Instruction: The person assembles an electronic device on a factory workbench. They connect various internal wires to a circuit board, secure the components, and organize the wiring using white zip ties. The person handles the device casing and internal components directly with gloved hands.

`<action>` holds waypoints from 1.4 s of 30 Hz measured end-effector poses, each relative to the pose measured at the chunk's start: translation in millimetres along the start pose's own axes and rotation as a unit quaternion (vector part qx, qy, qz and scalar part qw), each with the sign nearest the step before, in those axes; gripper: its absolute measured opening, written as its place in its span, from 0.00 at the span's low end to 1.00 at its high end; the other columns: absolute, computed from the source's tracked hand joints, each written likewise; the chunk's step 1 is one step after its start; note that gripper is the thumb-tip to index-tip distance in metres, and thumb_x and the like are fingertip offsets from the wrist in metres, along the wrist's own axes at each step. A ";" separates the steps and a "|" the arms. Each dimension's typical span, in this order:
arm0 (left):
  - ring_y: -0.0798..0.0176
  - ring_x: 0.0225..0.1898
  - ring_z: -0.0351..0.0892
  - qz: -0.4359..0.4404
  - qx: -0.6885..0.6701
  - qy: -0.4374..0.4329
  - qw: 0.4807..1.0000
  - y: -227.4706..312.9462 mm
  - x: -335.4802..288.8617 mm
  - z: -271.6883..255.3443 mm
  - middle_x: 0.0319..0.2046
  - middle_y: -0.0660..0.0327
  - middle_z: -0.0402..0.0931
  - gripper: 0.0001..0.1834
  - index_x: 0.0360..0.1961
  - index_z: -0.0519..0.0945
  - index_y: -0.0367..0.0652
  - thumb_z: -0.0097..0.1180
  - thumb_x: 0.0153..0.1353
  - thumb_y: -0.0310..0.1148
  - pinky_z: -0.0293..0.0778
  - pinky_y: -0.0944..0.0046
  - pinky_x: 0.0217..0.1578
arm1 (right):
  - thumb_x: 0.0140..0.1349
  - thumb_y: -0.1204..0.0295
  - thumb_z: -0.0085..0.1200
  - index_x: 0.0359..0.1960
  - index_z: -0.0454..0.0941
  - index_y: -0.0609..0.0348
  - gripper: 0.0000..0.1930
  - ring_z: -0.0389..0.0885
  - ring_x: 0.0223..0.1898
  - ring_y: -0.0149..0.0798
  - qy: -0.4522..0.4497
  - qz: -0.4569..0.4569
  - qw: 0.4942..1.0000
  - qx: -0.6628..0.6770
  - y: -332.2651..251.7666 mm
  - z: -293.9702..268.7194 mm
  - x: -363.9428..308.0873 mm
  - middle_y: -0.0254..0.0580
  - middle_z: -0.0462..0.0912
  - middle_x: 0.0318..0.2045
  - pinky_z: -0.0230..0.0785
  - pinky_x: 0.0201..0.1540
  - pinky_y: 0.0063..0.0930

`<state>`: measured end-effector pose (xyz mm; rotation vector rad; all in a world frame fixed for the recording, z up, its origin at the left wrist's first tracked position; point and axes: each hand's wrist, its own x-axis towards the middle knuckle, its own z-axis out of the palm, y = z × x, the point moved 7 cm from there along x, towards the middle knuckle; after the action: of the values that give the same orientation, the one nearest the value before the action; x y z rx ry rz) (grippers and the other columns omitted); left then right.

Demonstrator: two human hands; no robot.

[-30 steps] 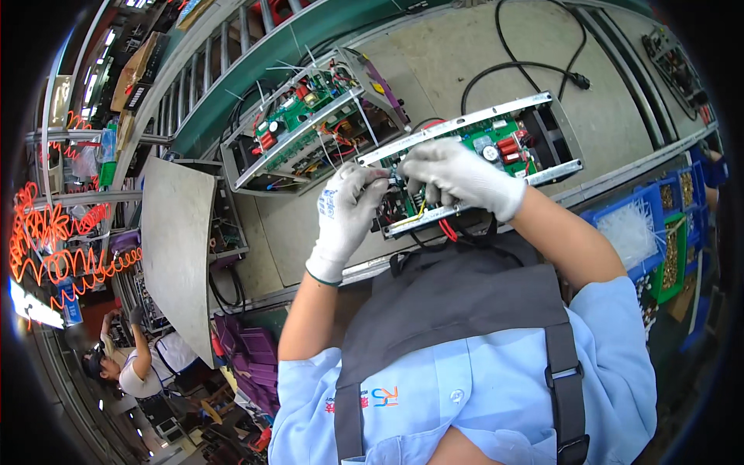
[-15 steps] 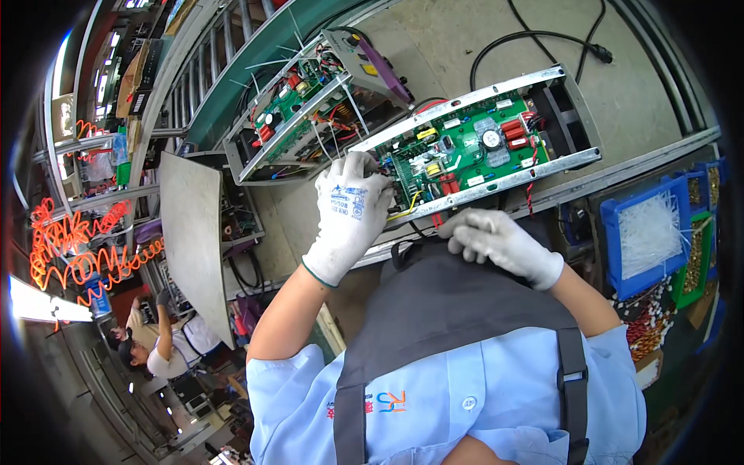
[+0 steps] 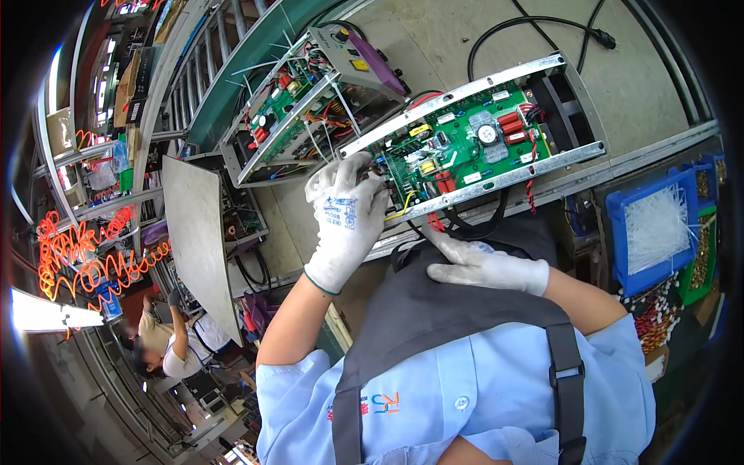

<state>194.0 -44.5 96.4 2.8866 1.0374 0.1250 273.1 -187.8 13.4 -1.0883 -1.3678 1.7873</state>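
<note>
An open metal chassis (image 3: 496, 188) with a green circuit board (image 3: 463, 157) lies on the bench in front of me. At its left end is my left hand (image 3: 341, 213), in a white glove, with fingers bent round the end; their tips are partly hidden. Below the chassis's near rail, my right hand (image 3: 484, 266), also gloved, has its fingers stretched out and thumb apart. Its fingertips are close to red wires (image 3: 434, 222) and black cables; whether they touch is unclear. A yellow wire (image 3: 409, 203) loops at the chassis's left end.
A second open chassis (image 3: 291, 108) with a purple front stands tilted behind my left hand. A black power cord (image 3: 535, 33) curves across the far bench. At the right are a blue bin (image 3: 655, 229) of white ties and a green bin (image 3: 701, 260). A pale board (image 3: 198, 240) stands left; beyond it, a person (image 3: 182, 341).
My right hand has moved slightly left and down, its fingers straightening toward the red wires. My left hand stays at the chassis end, its fingers shifted a little. The view has tilted slightly.
</note>
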 end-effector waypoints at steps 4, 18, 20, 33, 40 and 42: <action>0.54 0.53 0.70 0.010 0.013 -0.009 1.000 2.0 3.1 -2.3 0.49 0.64 0.76 0.07 0.29 0.85 0.46 0.64 0.47 0.32 0.58 0.50 0.54 | 0.69 0.50 0.43 0.69 0.53 0.65 0.36 0.61 0.67 0.50 0.045 0.100 0.993 -0.045 20.1 1.7 17.4 0.61 0.59 0.66 0.53 0.68 0.30; 0.55 0.51 0.70 -0.006 0.016 -0.007 1.000 0.4 2.3 2.7 0.46 0.66 0.76 0.06 0.28 0.84 0.46 0.64 0.47 0.33 0.59 0.51 0.51 | 0.68 0.58 0.52 0.71 0.43 0.68 0.40 0.69 0.61 0.36 -0.035 0.030 0.956 0.291 15.0 2.2 15.0 0.49 0.70 0.60 0.61 0.63 0.26; 0.55 0.51 0.69 -0.010 0.019 -0.021 1.000 2.3 4.3 2.9 0.46 0.66 0.76 0.06 0.28 0.84 0.46 0.64 0.47 0.33 0.59 0.51 0.51 | 0.68 0.59 0.53 0.71 0.42 0.68 0.41 0.66 0.63 0.37 -0.026 -0.016 0.962 0.273 16.5 1.4 17.6 0.51 0.66 0.63 0.58 0.65 0.27; 0.49 0.51 0.70 0.004 0.020 -0.047 0.999 -6.4 11.5 13.3 0.47 0.61 0.77 0.07 0.28 0.84 0.45 0.62 0.48 0.34 0.63 0.51 0.51 | 0.69 0.62 0.50 0.70 0.36 0.73 0.42 0.68 0.62 0.33 -0.048 -0.042 0.948 0.311 30.6 7.5 23.1 0.51 0.69 0.62 0.61 0.63 0.24; 0.48 0.62 0.65 -0.058 -0.214 0.180 0.958 -7.9 -22.4 -7.9 0.61 0.47 0.64 0.20 0.54 0.76 0.39 0.55 0.59 0.25 0.64 0.53 0.61 | 0.67 0.54 0.52 0.67 0.57 0.69 0.36 0.58 0.69 0.45 -0.053 -0.113 0.985 0.118 4.4 -4.4 -31.4 0.56 0.61 0.67 0.49 0.70 0.34; 0.47 0.69 0.55 -0.021 -0.365 0.176 0.914 -3.7 -38.5 14.4 0.66 0.46 0.57 0.24 0.63 0.67 0.39 0.48 0.65 0.31 0.58 0.49 0.64 | 0.68 0.57 0.52 0.63 0.66 0.67 0.29 0.67 0.64 0.41 -0.062 -0.066 0.980 0.179 28.4 -13.0 -51.7 0.51 0.70 0.61 0.56 0.67 0.31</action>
<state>163.5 -66.8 79.7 2.1892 0.8415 0.8550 308.5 -233.8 -3.5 -0.6904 -1.1010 1.9319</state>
